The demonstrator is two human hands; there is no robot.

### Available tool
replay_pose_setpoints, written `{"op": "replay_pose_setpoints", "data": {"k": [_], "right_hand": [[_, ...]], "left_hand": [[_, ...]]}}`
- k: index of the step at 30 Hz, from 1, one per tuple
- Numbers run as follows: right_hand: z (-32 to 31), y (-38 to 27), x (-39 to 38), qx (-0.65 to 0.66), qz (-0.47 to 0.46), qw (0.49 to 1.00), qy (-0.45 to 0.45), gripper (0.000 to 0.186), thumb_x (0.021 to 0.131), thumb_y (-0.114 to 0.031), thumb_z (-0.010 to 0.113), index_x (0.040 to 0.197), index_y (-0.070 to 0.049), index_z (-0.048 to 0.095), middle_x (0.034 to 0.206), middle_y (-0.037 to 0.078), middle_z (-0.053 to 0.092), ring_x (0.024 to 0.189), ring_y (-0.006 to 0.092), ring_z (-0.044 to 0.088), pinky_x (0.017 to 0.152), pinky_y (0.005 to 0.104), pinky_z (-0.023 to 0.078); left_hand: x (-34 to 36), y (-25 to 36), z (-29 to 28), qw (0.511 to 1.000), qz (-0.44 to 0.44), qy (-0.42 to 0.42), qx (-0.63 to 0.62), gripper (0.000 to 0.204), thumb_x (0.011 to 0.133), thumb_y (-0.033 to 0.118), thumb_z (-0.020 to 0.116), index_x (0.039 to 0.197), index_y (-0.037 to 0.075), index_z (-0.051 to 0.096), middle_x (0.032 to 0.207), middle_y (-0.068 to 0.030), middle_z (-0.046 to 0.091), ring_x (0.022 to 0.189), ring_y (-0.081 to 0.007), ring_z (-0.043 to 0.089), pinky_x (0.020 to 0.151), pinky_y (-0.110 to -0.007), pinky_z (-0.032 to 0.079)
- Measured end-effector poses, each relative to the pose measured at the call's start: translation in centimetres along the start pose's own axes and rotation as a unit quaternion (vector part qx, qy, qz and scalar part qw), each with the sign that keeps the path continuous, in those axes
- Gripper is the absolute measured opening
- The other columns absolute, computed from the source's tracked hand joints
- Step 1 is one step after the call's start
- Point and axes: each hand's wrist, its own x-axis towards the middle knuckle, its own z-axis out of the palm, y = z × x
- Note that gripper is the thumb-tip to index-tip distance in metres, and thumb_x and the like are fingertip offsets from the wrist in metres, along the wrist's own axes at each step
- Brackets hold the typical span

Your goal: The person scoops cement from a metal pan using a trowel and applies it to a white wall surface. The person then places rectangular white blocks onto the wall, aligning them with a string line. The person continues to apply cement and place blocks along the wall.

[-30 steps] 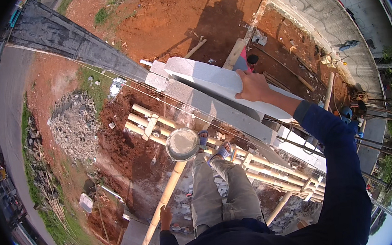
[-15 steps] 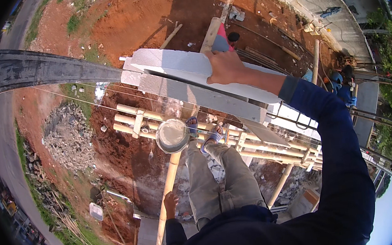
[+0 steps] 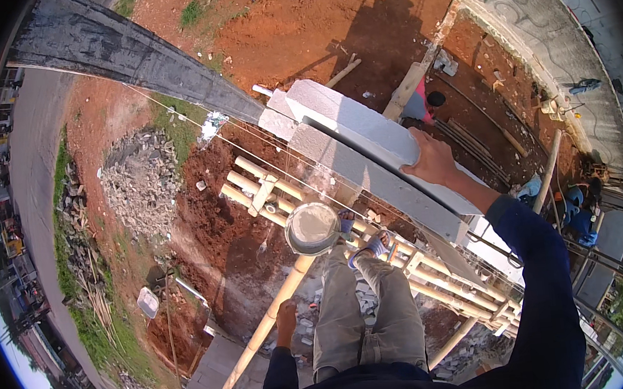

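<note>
A light grey, long wall block [image 3: 349,119] stands on the wall top, with a dark gap along its near side. My right hand [image 3: 432,159] is on its upper edge, thumb on the near side and fingers towards the far edge, closed over it. On the near side of the gap runs a second pale block face [image 3: 376,167]. My left hand [image 3: 286,323] hangs low beside a bamboo pole [image 3: 265,334], seemingly apart from it; its fingers are too indistinct to read. A round bucket of grey mortar [image 3: 312,226] stands by my feet.
Bamboo scaffold poles [image 3: 439,272] lie under my sandalled feet. Taut strings [image 3: 239,145] run along the wall. A dark grey beam [image 3: 141,57] reaches away to the upper left. Steel bars [image 3: 611,263] stick out at right. A person [image 3: 423,103] is below, beyond the wall.
The whole view has shifted, with the wall and bucket now further right and lower. My right hand stays on the block, nearer its right part. My left hand still hangs low.
</note>
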Motion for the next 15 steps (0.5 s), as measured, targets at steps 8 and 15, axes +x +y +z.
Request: {"op": "replay_pose_setpoints", "data": {"k": [8,15], "right_hand": [[2.9,3.1,-2.0,0.009,0.012,1.000,-0.019,0.099,0.070,-0.036,0.094,0.152,-0.004,0.047,0.134,0.022,0.067,0.118,0.0439,0.069,0.099,0.0532,0.057],[6.8,7.3,-3.2,0.017,0.023,0.999,-0.038,0.096,0.076,-0.033,0.090,0.155,-0.006,0.042,0.137,0.023,0.064,0.119,0.0474,0.068,0.100,0.0544,0.057]], "left_hand": [[12.0,36.7,3.8,0.956,0.264,0.116,-0.047,0.065,0.110,0.036,0.062,0.161,0.001,0.041,0.153,-0.0259,0.051,0.139,-0.0398,0.054,0.114,-0.050,0.046],[19.9,55.2,4.1,0.801,0.532,0.248,0.118,0.060,0.107,0.030,0.068,0.155,0.001,0.047,0.152,-0.0284,0.050,0.139,-0.0459,0.051,0.116,-0.055,0.041]]}}
